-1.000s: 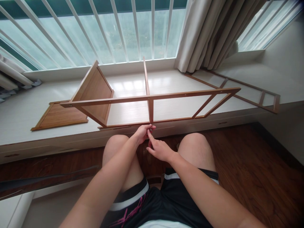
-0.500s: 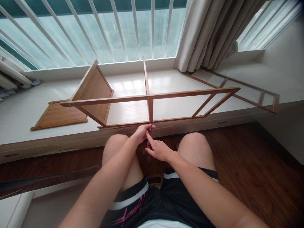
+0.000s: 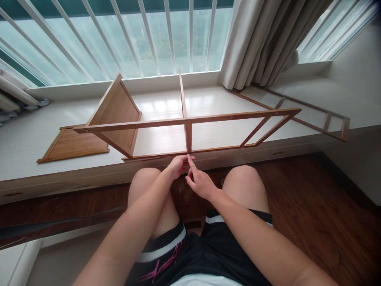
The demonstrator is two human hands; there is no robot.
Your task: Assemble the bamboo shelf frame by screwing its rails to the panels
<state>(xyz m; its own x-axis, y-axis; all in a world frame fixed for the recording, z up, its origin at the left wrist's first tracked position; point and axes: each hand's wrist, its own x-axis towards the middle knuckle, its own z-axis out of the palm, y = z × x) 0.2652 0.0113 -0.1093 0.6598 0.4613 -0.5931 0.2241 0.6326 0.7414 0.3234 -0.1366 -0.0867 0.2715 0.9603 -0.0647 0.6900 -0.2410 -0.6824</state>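
Observation:
A wooden shelf frame (image 3: 220,115) lies on its side along the white window ledge, with a slatless panel (image 3: 116,109) standing at its left end and a crosspiece (image 3: 188,137) at its middle. Against the lower rail, just below this crosspiece, is my left hand (image 3: 178,166), its fingers closed around something too small to make out. My right hand (image 3: 202,183) is close beside it. Its index finger points out to the left fingertips, the thumb stands apart, and the other fingers are curled and partly hidden.
Flat on the ledge (image 3: 24,139) at the left lies another wooden panel (image 3: 74,145). A ladder-like wooden frame (image 3: 321,119) rests at the right, under the curtain (image 3: 253,43). My knees flank my hands above the dark wooden floor (image 3: 303,206). White window bars (image 3: 168,35) rise behind.
My right index finger has moved up and forward along the left fingertips, to the lower rail. My left hand and the wooden pieces stay in place.

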